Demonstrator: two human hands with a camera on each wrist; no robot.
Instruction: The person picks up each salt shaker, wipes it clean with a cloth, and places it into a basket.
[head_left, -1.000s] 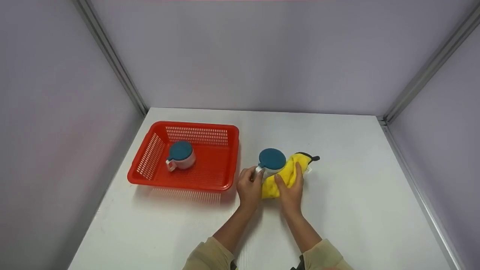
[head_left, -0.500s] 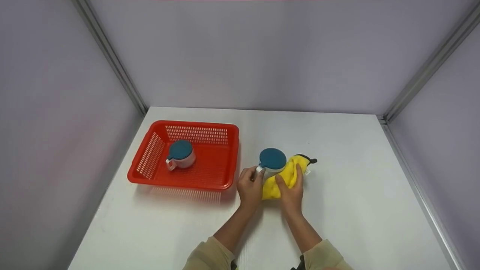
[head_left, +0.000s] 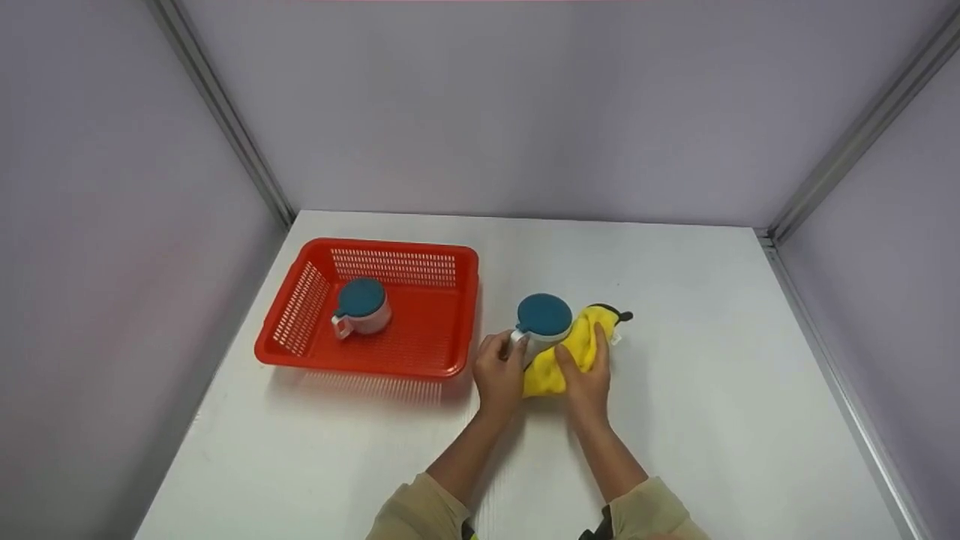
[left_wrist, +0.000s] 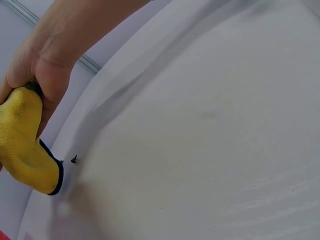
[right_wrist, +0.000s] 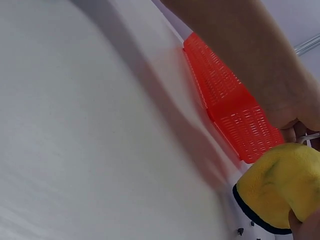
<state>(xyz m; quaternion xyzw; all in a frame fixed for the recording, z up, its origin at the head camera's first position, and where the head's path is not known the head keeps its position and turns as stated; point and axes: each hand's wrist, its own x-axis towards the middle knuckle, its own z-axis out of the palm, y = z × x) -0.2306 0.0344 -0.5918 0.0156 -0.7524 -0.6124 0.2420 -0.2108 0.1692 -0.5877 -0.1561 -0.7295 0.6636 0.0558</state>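
Note:
In the head view, my left hand [head_left: 499, 379] grips the handle of a white cup with a round teal lid [head_left: 544, 314], which is held over the table and slightly tilted. My right hand [head_left: 589, 381] holds a yellow cloth with dark edging [head_left: 544, 377] against the cup's near right side, thumb and fingers spread over it. The cloth hides part of the cup's lower body. Seen from the left wrist, the cloth [left_wrist: 25, 140] hangs below the hands; the right wrist view shows its folded corner [right_wrist: 270, 190] too.
Left of my hands stands a red plastic basket [head_left: 431, 330] with slotted walls. Inside it, a second white cup with a teal lid [head_left: 361, 306] stands upright. The white table [head_left: 712, 360] is bounded by pale panels at the back and both sides.
The cup has stayed nearly in place in my left hand. My right hand and the cloth have shifted by small amounts against the cup's side.

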